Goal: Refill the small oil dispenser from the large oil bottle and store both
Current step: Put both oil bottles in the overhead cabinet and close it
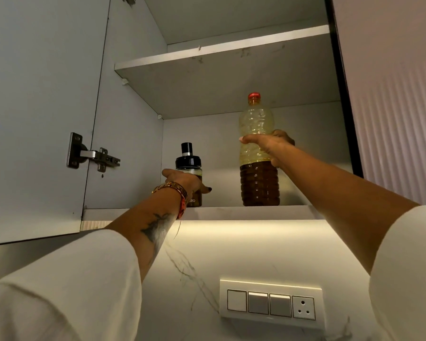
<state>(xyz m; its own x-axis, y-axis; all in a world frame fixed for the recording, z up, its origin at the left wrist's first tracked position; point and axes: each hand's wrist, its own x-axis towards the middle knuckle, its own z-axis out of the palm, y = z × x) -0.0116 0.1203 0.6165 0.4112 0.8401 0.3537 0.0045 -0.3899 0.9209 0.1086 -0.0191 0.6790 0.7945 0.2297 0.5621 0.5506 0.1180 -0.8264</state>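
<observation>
Overhead, an open grey wall cupboard [133, 119] fills your view, and both oil containers stand on its bottom shelf [231, 212], near the front edge.

Your small clear glass oil dispenser with the black pump top [189, 168] sits on the left; your left hand [185, 182] wraps it low on the body, the grip closed around the glass, probably so the narrow top stays free and the base stays flat on the shelf.

Your tall clear plastic oil bottle with the red cap [258, 148] stands well apart to the right, upright, dark oil filling its lower part. Your right hand [272, 146] holds it at mid-height, thumb across the front, which should steady a tall bottle likely to tip.

Below the shelf, a lit marble-veined wall carries a white switch panel [271, 303].
</observation>
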